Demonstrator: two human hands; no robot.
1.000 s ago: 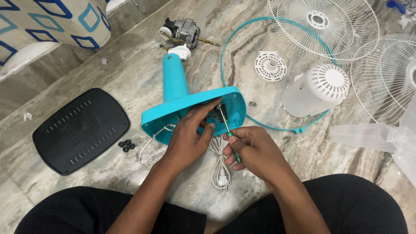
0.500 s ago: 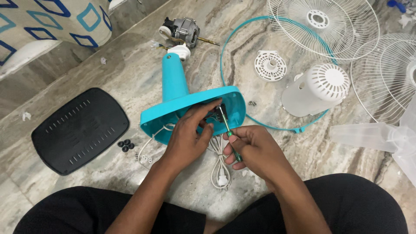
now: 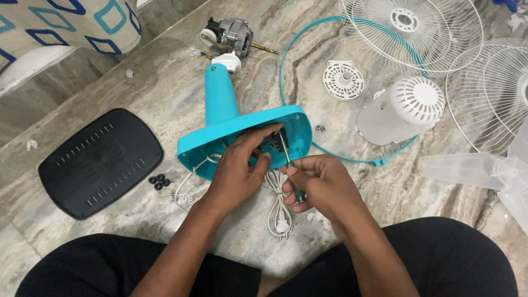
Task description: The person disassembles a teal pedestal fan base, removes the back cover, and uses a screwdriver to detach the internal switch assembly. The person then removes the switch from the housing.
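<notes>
A turquoise fan stand base (image 3: 231, 124) lies on its side on the marble floor, its open underside turned toward me. My left hand (image 3: 239, 165) reaches into that underside, fingers on the dark parts inside. My right hand (image 3: 319, 184) is closed around the green handle of a screwdriver (image 3: 286, 157), whose shaft points up into the base beside my left fingers. A white power cord with plug (image 3: 279, 217) trails out of the base between my hands.
A black base cover plate (image 3: 99, 162) lies at left with small black rubber feet (image 3: 158, 181) and washers beside it. Fan motor (image 3: 234, 34), turquoise ring (image 3: 286, 71), white motor housing (image 3: 401, 110), white grilles (image 3: 412, 30) and clear blades (image 3: 478, 170) are spread at the back and right.
Both hands stay at the base's underside. The right hand has shifted slightly on the screwdriver handle; the base has not moved.
</notes>
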